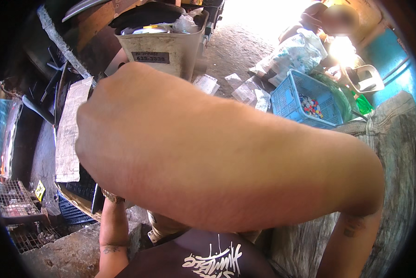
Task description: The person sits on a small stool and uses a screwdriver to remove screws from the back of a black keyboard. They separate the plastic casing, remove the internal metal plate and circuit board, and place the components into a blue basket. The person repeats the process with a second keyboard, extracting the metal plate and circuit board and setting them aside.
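Observation:
My right hand (108,109) is raised close in front of me, its forearm stretched across the middle of the view. It looks closed like a fist, with the back of the hand toward me. Its fingers curl out of sight, so anything in them is hidden. My left forearm (114,224) comes up from the lower left, with a watch (113,196) at its wrist. My left hand is hidden behind the right hand and arm. Beside my right hand stands a cardboard flap (71,129), with black ridged material (80,191) below it.
A beige bin (171,67) with plastic scraps stands ahead. At the right are a blue plastic basket (284,95) holding colourful bottle caps, a white sack (300,53) and a grey sack (398,143). A person (310,21) sits beyond. Wire mesh racks (15,197) lie left.

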Available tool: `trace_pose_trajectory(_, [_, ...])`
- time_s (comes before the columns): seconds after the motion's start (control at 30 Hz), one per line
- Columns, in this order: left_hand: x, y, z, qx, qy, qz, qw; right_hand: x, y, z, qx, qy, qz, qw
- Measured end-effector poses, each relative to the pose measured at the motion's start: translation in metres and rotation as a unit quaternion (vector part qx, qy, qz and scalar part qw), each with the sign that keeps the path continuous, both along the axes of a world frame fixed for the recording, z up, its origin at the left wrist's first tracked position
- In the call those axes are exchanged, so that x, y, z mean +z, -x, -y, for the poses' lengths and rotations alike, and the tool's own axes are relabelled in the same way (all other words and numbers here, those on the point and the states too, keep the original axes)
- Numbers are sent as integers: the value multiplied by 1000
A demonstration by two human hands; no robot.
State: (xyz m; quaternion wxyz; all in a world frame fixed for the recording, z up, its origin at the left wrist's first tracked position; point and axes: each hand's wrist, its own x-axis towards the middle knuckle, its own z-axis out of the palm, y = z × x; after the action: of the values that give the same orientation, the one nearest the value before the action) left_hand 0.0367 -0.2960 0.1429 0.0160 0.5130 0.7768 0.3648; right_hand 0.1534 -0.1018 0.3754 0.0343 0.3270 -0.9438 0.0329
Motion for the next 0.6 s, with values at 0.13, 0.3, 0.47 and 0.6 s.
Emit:
trace_pose_trajectory(0.13, [10,2,-2,0,63,-106,992,-11,-4,-2,-92,87,31,992])
trace_pose_trajectory(0.3, [46,-9,-16,-28,-193,35,980,-16,-17,-6,-190,184,57,963])
trace_pose_trajectory(0.47, [72,-41,-32,-133,-127,201,962,-19,-48,-2,-328,315,76,888])
trace_pose_trajectory(0.6, [66,-62,-48,-237,-76,257,934,-28,-82,-8,-377,290,75,877])
